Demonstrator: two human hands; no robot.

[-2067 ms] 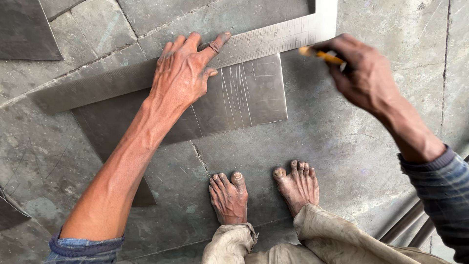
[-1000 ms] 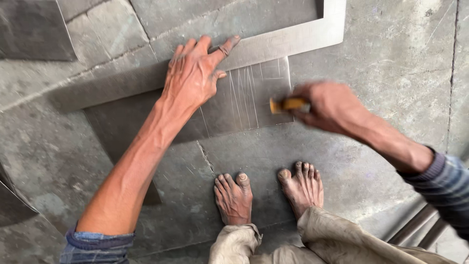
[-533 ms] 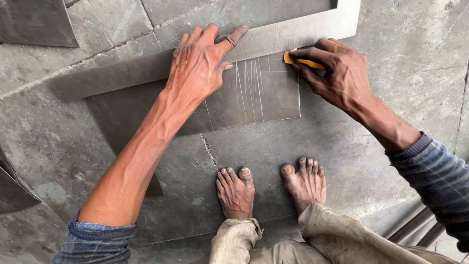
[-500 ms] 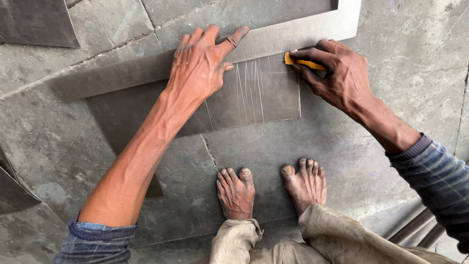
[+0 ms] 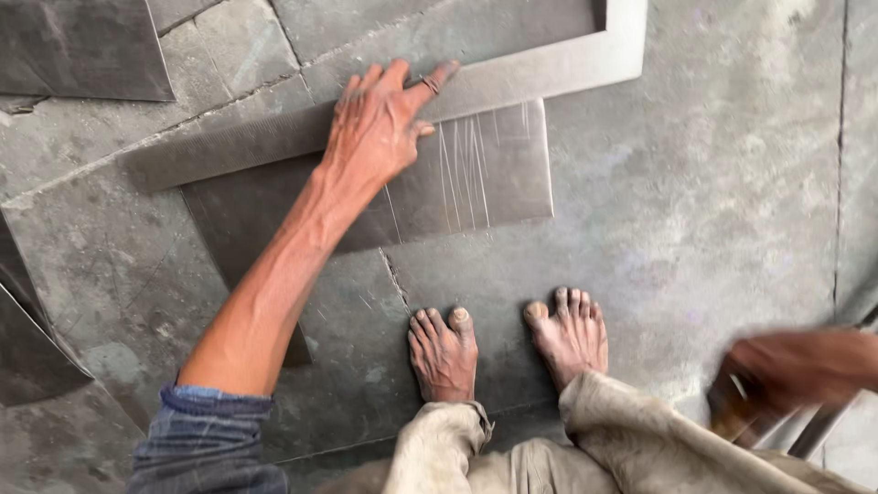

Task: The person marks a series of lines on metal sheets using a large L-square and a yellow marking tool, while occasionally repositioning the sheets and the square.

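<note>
at the far left, dark metal sheets (image 5: 37,338) lie on the stone floor (image 5: 732,183), one more at the top left corner (image 5: 78,46); they bear no labels, and no packages or signs show anywhere in view. moving right, the left hand (image 5: 380,128) lies flat and spread, fingers extended, pressing down on a long metal straightedge (image 5: 229,142) that is one leg of a large l-shaped square whose corner sits at the upper right (image 5: 622,46). the palm's heel also rests on the grey metal sheet (image 5: 494,174) lying just under the straightedge; that sheet carries several thin scratched lines near its right end. below, two bare feet (image 5: 444,352) stand on the floor close to the sheet's lower edge, with pale trouser cuffs over the ankles. at the far right, the right hand (image 5: 786,375) is low, well away from the sheet and blurred; it seems curled around something with a yellowish glint, but i cannot tell what, nor how firmly it grips. by my judgement this is a pause in marking lines on the sheet, the guide pinned in place while the other hand is off the work; a further line would call for the left hand to keep the square from slipping.
</note>
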